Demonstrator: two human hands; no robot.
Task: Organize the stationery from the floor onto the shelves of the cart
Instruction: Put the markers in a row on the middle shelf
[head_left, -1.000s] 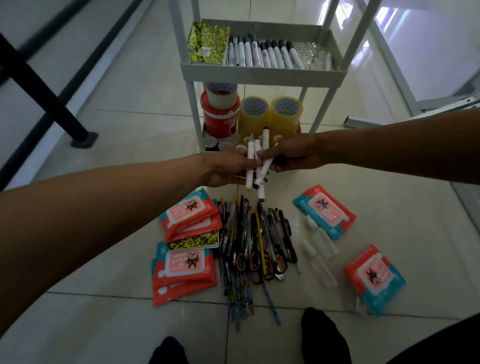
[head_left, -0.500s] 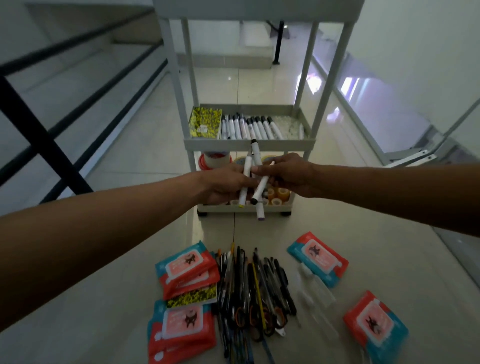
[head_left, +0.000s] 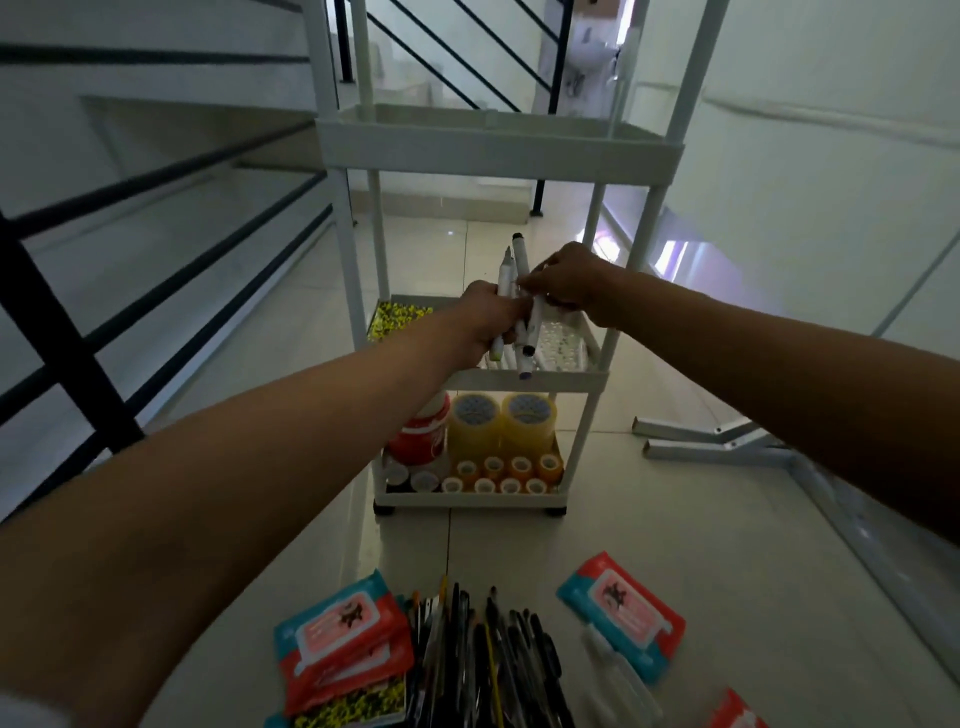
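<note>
Several white cylindrical markers (head_left: 514, 306) sit gripped in the left hand (head_left: 488, 319), right hand (head_left: 563, 280) pinching one, above the white plastic cart (head_left: 498, 153)'s middle shelf; pens and packets remain on the floor before it

Just one view here, your head cam, wide-angle, looking forward and down along both your arms. The white cart (head_left: 498, 156) sits dead ahead in the middle distance, the floor (head_left: 649, 519) stretches toward you, and the pen pile (head_left: 488, 660) is cut off at the near edge.
</note>
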